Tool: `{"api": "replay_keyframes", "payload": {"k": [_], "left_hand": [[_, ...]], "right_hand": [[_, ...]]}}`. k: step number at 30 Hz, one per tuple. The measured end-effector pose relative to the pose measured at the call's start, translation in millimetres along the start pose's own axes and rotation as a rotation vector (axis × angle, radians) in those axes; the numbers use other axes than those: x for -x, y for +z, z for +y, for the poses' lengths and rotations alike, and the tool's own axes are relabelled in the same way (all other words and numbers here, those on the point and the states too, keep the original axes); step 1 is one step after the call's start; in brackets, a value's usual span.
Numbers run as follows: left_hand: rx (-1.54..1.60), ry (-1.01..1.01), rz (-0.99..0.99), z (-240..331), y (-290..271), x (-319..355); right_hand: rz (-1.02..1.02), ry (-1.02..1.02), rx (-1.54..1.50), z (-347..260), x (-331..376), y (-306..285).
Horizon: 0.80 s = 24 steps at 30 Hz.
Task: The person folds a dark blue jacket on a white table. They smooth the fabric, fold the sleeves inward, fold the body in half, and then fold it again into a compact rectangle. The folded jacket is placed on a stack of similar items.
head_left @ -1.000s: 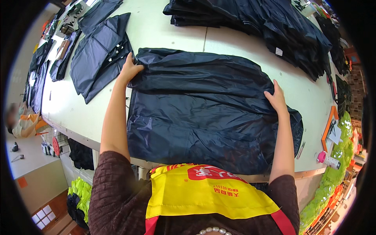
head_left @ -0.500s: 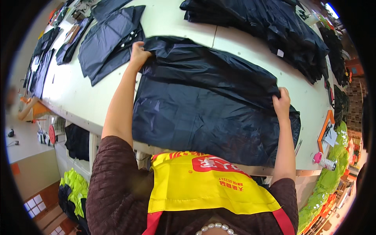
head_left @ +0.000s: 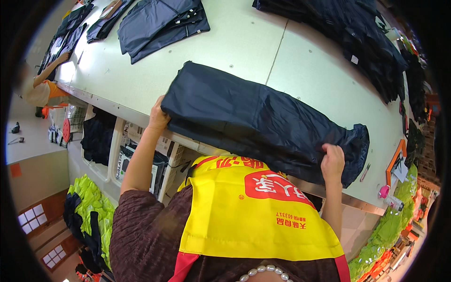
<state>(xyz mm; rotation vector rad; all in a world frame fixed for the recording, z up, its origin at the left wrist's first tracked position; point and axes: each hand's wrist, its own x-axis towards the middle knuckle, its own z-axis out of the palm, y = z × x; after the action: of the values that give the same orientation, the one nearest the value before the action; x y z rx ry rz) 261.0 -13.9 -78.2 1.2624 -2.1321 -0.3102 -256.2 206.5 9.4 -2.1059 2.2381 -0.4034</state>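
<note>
A dark navy, shiny garment [head_left: 235,105] lies folded into a long band along the table's near edge. Its right end is crumpled and spreads past the fold. My left hand [head_left: 159,114] is closed around the band's left end, with the fingertips hidden behind the cloth. On the right part of the garment, my right hand [head_left: 332,162] is closed with curled fingers at the fabric near its front edge.
Folded dark garments [head_left: 162,26] lie at the far left of the pale table [head_left: 225,42]. A large dark pile [head_left: 338,37] sits at the far right. Near the right edge are an orange frame [head_left: 396,155] and a pink-capped bottle [head_left: 392,199]. Another person [head_left: 42,89] stands at left.
The garment's far part has been folded toward me, making a narrower band. Both hands have come nearer, and the left now holds the band's left end.
</note>
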Motion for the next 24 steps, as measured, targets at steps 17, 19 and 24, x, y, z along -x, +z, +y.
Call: {"api": "replay_keyframes", "payload": {"k": [17,19,24], "left_hand": [[0.602,-0.896,-0.599,19,-5,-61],[0.581,-0.853,-0.600,44,-15,-68],[0.593,-0.805,-0.483,32,-1,-59]], "right_hand": [[-0.105,-0.554,-0.051,-98,-57,96],[-0.126,-0.596,-0.074,-97,-66,82],[0.199,-0.515,-0.383,-159,-112,45]]}}
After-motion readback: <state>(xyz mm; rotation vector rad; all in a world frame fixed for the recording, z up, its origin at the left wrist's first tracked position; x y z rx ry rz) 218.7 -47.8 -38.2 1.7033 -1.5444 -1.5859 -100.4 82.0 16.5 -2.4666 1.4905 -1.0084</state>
